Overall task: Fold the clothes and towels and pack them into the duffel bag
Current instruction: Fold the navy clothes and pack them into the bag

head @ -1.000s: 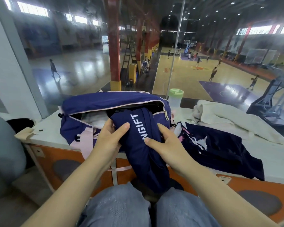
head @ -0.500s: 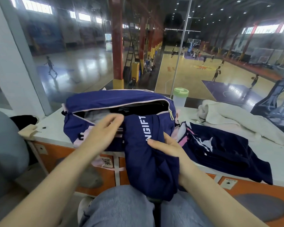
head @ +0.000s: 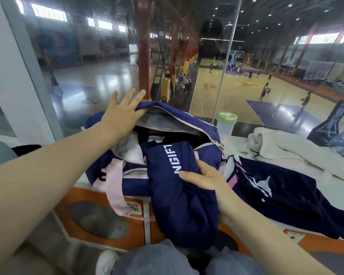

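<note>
The step in hand is packing: the folded navy garment goes into the duffel bag. At 11 o'clock the left hand (head: pixel 120 114) has its grip spread, straight fingers pushing back the upper flap of the duffel bag (head: pixel 167 124) so the mouth stays wide. White cloth already lies inside. At the centre the right hand (head: pixel 202 178) pinches the navy garment (head: pixel 179 185), thumb on top; its upper end lies on the bag's opening, the lower end hangs down over the desk edge toward the lap. I judge the next move must lift the hanging part and push all in.

At 3 o'clock a navy jersey (head: pixel 276 187) and a white towel (head: pixel 286 149) wait on the white desk (head: pixel 334 187), unfolded. A green-lidded cup (head: pixel 226 124) stands near the glass. Beyond is a basketball hall with players.
</note>
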`<state>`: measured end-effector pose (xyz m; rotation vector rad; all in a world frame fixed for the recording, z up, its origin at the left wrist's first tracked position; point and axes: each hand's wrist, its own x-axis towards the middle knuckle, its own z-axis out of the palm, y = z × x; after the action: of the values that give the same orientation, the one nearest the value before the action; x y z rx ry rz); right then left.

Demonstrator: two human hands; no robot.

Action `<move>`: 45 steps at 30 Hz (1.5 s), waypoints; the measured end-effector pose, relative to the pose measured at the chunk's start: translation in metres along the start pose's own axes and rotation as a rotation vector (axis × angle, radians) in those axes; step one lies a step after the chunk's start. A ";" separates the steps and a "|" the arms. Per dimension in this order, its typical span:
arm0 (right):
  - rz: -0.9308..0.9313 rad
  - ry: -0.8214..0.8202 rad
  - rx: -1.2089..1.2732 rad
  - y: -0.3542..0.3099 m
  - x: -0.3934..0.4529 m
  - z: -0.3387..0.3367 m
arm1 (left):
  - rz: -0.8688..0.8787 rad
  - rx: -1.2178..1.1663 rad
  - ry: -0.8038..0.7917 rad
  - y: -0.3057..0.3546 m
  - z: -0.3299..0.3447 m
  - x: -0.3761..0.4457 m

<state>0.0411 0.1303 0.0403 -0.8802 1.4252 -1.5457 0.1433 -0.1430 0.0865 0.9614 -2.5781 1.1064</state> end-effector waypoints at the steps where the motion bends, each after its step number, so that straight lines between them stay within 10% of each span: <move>1: -0.012 -0.006 0.003 -0.001 0.004 0.005 | 0.011 0.015 -0.014 -0.003 -0.001 0.003; 20: -0.118 0.053 -0.905 0.006 0.154 0.065 | 0.083 -0.121 -0.054 -0.015 -0.009 0.024; 27: -0.424 0.078 -1.471 -0.012 0.168 0.071 | 0.089 -0.128 -0.049 -0.015 -0.006 0.030; 35: -0.196 0.140 -1.416 -0.001 0.185 0.062 | 0.086 -0.154 -0.039 -0.014 0.000 0.030; 41: -0.113 0.124 -1.923 -0.016 0.184 0.083 | 0.077 -0.180 -0.030 -0.014 -0.001 0.031; 45: -0.309 -0.048 -2.003 -0.009 0.176 0.106 | 0.079 -0.187 -0.008 -0.011 0.000 0.032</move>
<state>0.0649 -0.0738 0.0530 -2.1516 2.6417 0.3580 0.1257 -0.1645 0.1058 0.8292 -2.6884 0.8601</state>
